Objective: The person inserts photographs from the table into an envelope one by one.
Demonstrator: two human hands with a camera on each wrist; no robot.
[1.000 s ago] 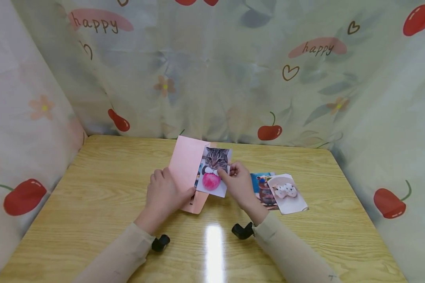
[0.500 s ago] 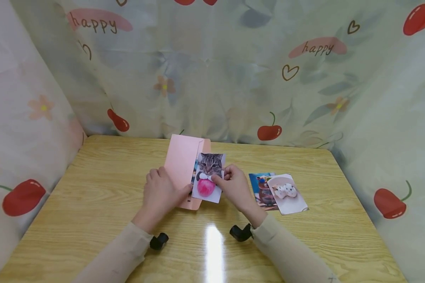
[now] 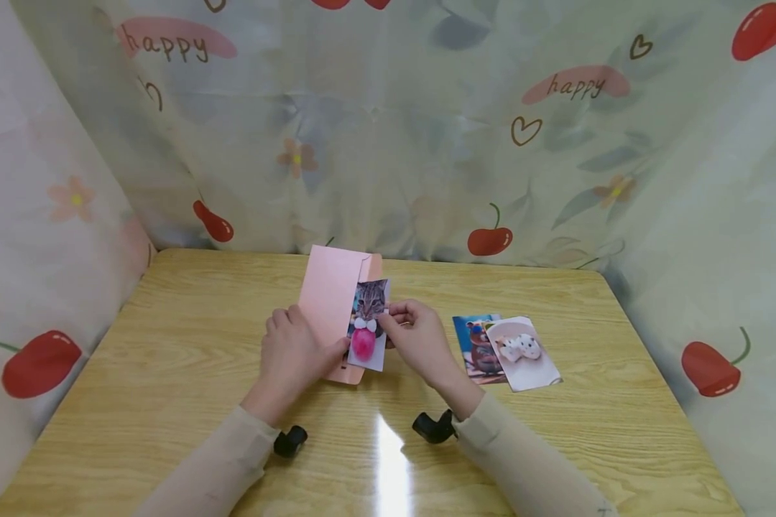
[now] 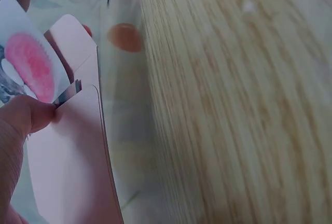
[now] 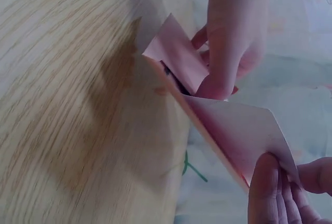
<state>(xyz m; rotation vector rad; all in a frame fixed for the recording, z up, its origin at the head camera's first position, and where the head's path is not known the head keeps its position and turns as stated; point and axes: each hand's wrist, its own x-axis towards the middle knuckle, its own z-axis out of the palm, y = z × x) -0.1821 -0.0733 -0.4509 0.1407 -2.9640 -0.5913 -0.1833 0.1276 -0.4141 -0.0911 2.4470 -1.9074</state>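
Note:
My left hand [image 3: 294, 355] grips a pink envelope [image 3: 328, 291] by its lower part, thumb at the open edge. The envelope's flap side faces right. A cat photo [image 3: 367, 327] with a pink ball is pinched along its right edge between the thumb and fingers of my right hand [image 3: 423, 341]. The photo's left edge meets the envelope's mouth by my left thumb. The left wrist view shows edges of other prints in the envelope's mouth. From the right wrist, the back of the cat photo [image 5: 236, 120] shows pale and slightly bent.
To the right of my right hand, two more photos lie overlapping on the wooden table [image 3: 168, 359]: a bear print [image 3: 478, 352] beneath a print of two hamsters [image 3: 524, 352]. A patterned curtain [image 3: 375, 143] stands behind the table and along both sides.
My right hand has carried the cat photo leftward to the envelope's mouth, and the photo now looks narrower and turned. The envelope and left hand shifted slightly left, then stayed put.

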